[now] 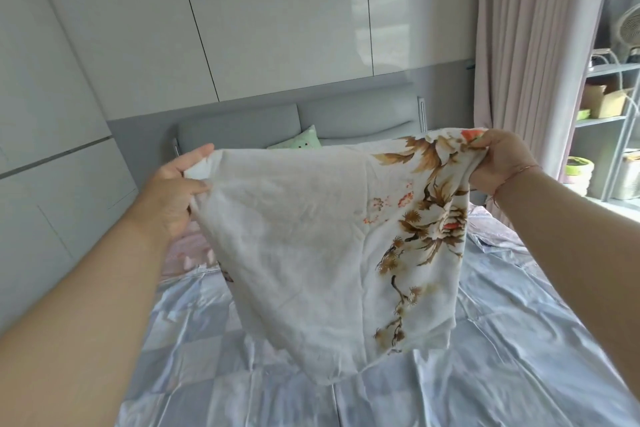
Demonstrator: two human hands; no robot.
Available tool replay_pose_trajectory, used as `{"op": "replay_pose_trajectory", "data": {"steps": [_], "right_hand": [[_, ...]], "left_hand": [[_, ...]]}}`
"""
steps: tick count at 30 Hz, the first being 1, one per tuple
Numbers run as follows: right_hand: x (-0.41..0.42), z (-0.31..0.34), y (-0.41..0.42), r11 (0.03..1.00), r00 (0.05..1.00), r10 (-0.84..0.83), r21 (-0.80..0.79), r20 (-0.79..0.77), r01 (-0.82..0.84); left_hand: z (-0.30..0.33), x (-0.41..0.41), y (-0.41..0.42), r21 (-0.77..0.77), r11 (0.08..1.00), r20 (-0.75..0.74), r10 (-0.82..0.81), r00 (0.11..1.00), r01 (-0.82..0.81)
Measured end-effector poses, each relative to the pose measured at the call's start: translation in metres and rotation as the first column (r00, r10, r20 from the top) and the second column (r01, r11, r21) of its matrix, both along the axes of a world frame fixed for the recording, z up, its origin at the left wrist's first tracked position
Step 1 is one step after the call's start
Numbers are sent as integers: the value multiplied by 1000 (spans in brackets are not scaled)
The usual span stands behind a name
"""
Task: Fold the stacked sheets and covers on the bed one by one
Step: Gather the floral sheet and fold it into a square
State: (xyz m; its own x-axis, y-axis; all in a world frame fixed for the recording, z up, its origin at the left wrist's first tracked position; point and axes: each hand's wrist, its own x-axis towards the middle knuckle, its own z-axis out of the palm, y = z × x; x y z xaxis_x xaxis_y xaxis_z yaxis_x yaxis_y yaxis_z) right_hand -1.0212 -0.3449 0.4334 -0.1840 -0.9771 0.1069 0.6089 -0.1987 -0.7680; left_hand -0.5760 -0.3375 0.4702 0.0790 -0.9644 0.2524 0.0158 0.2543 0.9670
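Observation:
A white cover with brown and orange flowers point(311, 239) hangs in the air above the bed point(502, 340). My left hand point(173, 191) pinches its upper left corner, thumb on the near side. My right hand point(498, 163) grips the bunched upper right corner, where the flower print runs down the cloth's right side. The cover's lower edge hangs just above the shiny blue-grey checked sheet that covers the bed. A pink cloth point(187, 253) lies on the bed behind my left wrist, mostly hidden.
A grey padded headboard point(242, 125) and a green cushion point(301, 144) stand at the far end. White glossy cupboard doors point(138, 45) fill the left and back. A pink curtain point(519, 45) and shelves with boxes point(606, 107) stand at the right.

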Motion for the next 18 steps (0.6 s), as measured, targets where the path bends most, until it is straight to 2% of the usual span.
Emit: {"op": "replay_pose_trajectory", "data": {"steps": [2,5,10,16,18], "right_hand": [[-4,1,-4,999,999,-44,-14,3,44],[-7,3,-11,992,991,-127,-5,-50,127],[-2,2,-15,982,979,-191,-5,-69,191],[0,-3,-21,977,976,-193,77,-104,201],[5,-6,-19,975,977,-178,109,-119,191]], "left_hand": [[8,-2,-4,-49,999,59,10,998,-7],[15,-3,-6,-86,996,48,-11,999,15],[19,-1,-7,-19,998,-62,51,997,-52],[15,-4,-10,0,989,102,147,984,-148],[11,-3,-9,27,987,107,152,982,-156]]}}
